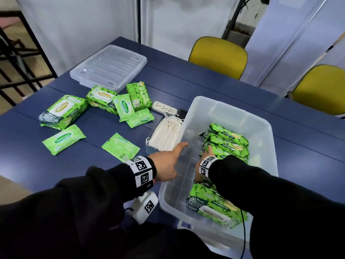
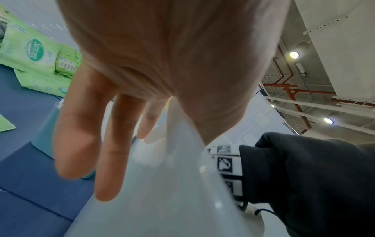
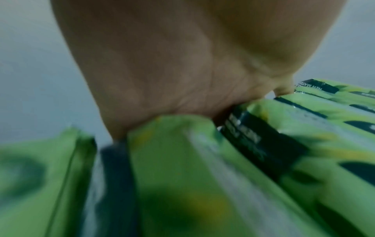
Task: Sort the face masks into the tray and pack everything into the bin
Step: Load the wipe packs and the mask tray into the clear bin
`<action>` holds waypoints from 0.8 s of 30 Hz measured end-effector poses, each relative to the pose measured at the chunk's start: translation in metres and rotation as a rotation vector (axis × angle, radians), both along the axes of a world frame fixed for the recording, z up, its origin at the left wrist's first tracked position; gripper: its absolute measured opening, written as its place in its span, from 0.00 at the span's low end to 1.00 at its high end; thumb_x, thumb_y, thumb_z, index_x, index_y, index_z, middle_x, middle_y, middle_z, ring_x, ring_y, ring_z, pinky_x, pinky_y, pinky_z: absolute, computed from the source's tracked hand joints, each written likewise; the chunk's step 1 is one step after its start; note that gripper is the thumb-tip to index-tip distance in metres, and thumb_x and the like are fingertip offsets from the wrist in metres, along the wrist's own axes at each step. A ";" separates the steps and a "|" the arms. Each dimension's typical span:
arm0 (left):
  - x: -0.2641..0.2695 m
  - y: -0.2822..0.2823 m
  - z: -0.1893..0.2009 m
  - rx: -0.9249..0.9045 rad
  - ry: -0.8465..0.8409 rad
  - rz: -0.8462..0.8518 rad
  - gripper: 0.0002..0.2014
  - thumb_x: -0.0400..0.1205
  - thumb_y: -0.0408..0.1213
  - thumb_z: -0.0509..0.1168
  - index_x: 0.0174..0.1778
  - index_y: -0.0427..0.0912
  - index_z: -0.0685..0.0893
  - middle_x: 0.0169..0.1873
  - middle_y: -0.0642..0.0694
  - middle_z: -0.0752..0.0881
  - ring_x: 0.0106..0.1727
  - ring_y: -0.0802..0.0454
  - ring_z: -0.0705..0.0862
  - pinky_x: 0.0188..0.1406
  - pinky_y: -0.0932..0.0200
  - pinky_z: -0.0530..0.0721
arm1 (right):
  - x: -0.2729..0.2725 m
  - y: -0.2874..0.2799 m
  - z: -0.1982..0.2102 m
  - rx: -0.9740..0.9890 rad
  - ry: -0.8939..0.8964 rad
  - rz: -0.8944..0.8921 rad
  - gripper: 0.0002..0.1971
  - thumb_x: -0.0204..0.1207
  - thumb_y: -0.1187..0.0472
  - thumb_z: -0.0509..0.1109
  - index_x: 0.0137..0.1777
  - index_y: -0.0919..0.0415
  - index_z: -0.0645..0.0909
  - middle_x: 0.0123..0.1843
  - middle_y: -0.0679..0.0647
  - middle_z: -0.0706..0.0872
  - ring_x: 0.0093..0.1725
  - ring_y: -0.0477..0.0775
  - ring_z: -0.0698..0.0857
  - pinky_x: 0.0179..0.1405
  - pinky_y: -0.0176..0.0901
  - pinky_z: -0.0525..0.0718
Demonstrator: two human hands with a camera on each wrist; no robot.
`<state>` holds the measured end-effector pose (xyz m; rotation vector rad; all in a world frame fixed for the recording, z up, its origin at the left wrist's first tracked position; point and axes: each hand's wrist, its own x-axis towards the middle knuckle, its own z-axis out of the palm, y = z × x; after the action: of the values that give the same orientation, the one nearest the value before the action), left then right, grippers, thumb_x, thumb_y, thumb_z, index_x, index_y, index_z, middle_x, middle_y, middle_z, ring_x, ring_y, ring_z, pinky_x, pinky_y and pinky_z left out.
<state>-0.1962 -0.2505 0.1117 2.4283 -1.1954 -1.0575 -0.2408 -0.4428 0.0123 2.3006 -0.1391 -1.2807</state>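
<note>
— Step in hand?
— Packing, by judgement. Bin [image 1: 265, 139] at near right of table [image 1: 186, 85]; big wipe packs [image 1: 227, 143] stood in a row along its right side, one more flat at its near end.

— Hands?
— Left hand [image 1: 166, 165] laid on bin's left rim: fingers [image 2: 77, 128] straight down the outer wall, thumb along the rim, nothing grasped. Steadying only, it seems. Right hand [image 1: 206, 153] inside bin, palm against the near end of the row, fingers buried among the packs. Cannot tell whether grasping one or merely pressing; wrist view blurred.

— Masks?
— White masks [image 1: 166, 135] stacked in tray [image 1: 151, 148], just beside bin's left wall, outside it. Sorting looks done; tray not yet packed.

— Outstanding items?
— Loose packs [image 1: 63, 111] to the left, big and small, scattered and overlapping. Lid [image 1: 108, 66] at far left.

— Next move?
— Probably: squeeze the row tight to the right wall to free the bin's left half. Then fetch loose packs from the left, big ones first. Room to be kept for the tray, carried level so the masks do not slide out. Left hand best kept on the rim while the right pushes, lest the bin skid.
</note>
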 end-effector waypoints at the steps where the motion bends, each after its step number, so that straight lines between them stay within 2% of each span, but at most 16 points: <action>1: 0.000 0.000 -0.001 0.001 0.007 0.007 0.48 0.81 0.29 0.61 0.87 0.62 0.36 0.33 0.39 0.83 0.21 0.46 0.82 0.19 0.50 0.88 | 0.005 0.002 0.003 0.021 0.030 -0.047 0.38 0.78 0.26 0.57 0.82 0.46 0.72 0.85 0.54 0.71 0.88 0.67 0.58 0.77 0.87 0.38; 3: -0.001 -0.001 0.000 -0.008 0.025 0.017 0.48 0.81 0.28 0.60 0.86 0.64 0.38 0.32 0.39 0.83 0.21 0.43 0.84 0.21 0.42 0.89 | 0.009 0.004 0.004 0.111 -0.055 -0.087 0.40 0.71 0.23 0.62 0.79 0.45 0.75 0.82 0.55 0.75 0.86 0.66 0.63 0.77 0.87 0.41; 4: -0.001 -0.001 0.001 -0.012 0.027 0.016 0.47 0.81 0.28 0.61 0.87 0.63 0.39 0.32 0.39 0.83 0.21 0.43 0.83 0.20 0.45 0.89 | 0.008 0.007 0.004 0.178 -0.158 -0.072 0.42 0.69 0.22 0.64 0.78 0.46 0.75 0.81 0.57 0.74 0.84 0.65 0.65 0.78 0.84 0.45; 6: -0.001 -0.001 0.002 -0.020 0.002 -0.001 0.47 0.81 0.28 0.62 0.88 0.58 0.40 0.30 0.43 0.81 0.21 0.49 0.81 0.14 0.60 0.82 | -0.003 0.012 0.012 0.272 -0.326 0.015 0.44 0.66 0.21 0.64 0.77 0.48 0.76 0.80 0.58 0.74 0.80 0.64 0.69 0.79 0.77 0.55; 8: -0.001 -0.001 0.003 -0.023 -0.025 -0.006 0.47 0.82 0.30 0.63 0.88 0.57 0.40 0.30 0.45 0.79 0.21 0.52 0.79 0.13 0.63 0.78 | -0.015 0.012 0.019 0.317 -0.410 -0.003 0.42 0.68 0.22 0.64 0.77 0.47 0.76 0.82 0.58 0.71 0.81 0.63 0.67 0.79 0.73 0.61; 10: -0.002 -0.001 0.001 -0.012 -0.031 -0.003 0.47 0.82 0.31 0.63 0.88 0.59 0.39 0.30 0.44 0.79 0.20 0.49 0.81 0.16 0.57 0.84 | -0.020 0.001 0.025 0.356 -0.525 -0.190 0.46 0.68 0.22 0.65 0.84 0.43 0.65 0.90 0.57 0.56 0.88 0.64 0.55 0.82 0.76 0.53; 12: -0.002 0.000 0.000 -0.009 -0.016 0.012 0.47 0.81 0.30 0.63 0.87 0.62 0.39 0.31 0.42 0.81 0.20 0.46 0.83 0.19 0.48 0.88 | -0.018 -0.024 0.024 0.352 -0.686 -0.437 0.51 0.69 0.21 0.65 0.89 0.39 0.52 0.92 0.53 0.43 0.90 0.64 0.44 0.82 0.80 0.46; 14: -0.002 0.001 0.000 -0.010 -0.020 -0.002 0.48 0.81 0.30 0.62 0.88 0.60 0.39 0.31 0.42 0.81 0.21 0.48 0.81 0.17 0.54 0.85 | -0.019 -0.057 0.019 0.301 -0.797 -0.689 0.54 0.69 0.18 0.62 0.89 0.40 0.44 0.92 0.53 0.39 0.90 0.65 0.40 0.80 0.83 0.44; 16: 0.000 0.002 0.001 -0.022 -0.020 -0.021 0.48 0.82 0.30 0.63 0.89 0.57 0.39 0.29 0.44 0.81 0.21 0.52 0.79 0.15 0.62 0.76 | -0.026 -0.085 0.009 0.299 -0.806 -0.884 0.58 0.66 0.14 0.56 0.90 0.41 0.40 0.91 0.55 0.36 0.89 0.67 0.38 0.82 0.83 0.42; 19: 0.001 0.001 0.000 -0.033 -0.007 -0.038 0.48 0.83 0.32 0.65 0.89 0.56 0.37 0.28 0.45 0.81 0.21 0.52 0.79 0.15 0.63 0.75 | -0.038 -0.104 -0.008 0.373 -0.746 -0.981 0.59 0.66 0.14 0.54 0.90 0.43 0.36 0.90 0.59 0.32 0.88 0.70 0.35 0.84 0.76 0.39; 21: 0.003 0.002 -0.002 -0.049 0.027 -0.029 0.49 0.83 0.32 0.65 0.89 0.56 0.36 0.29 0.44 0.82 0.21 0.51 0.79 0.15 0.63 0.75 | -0.037 -0.107 -0.011 0.397 -0.763 -0.991 0.59 0.67 0.15 0.58 0.90 0.45 0.39 0.90 0.60 0.35 0.88 0.72 0.38 0.83 0.74 0.41; 22: 0.004 0.002 -0.003 -0.069 0.044 -0.034 0.49 0.84 0.32 0.65 0.89 0.55 0.36 0.29 0.43 0.82 0.21 0.51 0.79 0.14 0.64 0.75 | -0.036 -0.110 -0.007 0.421 -0.800 -1.011 0.59 0.68 0.16 0.60 0.91 0.47 0.43 0.91 0.61 0.40 0.89 0.73 0.43 0.84 0.73 0.45; 24: 0.008 0.003 -0.006 -0.121 0.088 -0.048 0.50 0.85 0.33 0.68 0.89 0.53 0.35 0.29 0.42 0.81 0.23 0.51 0.79 0.13 0.65 0.74 | -0.026 -0.110 0.008 0.517 -0.946 -1.086 0.53 0.73 0.23 0.66 0.89 0.56 0.56 0.90 0.65 0.57 0.87 0.71 0.61 0.85 0.65 0.59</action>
<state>-0.1883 -0.2472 0.1059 2.2488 -1.2567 -1.0618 -0.2672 -0.5526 0.0208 3.2354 -1.7216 -0.4302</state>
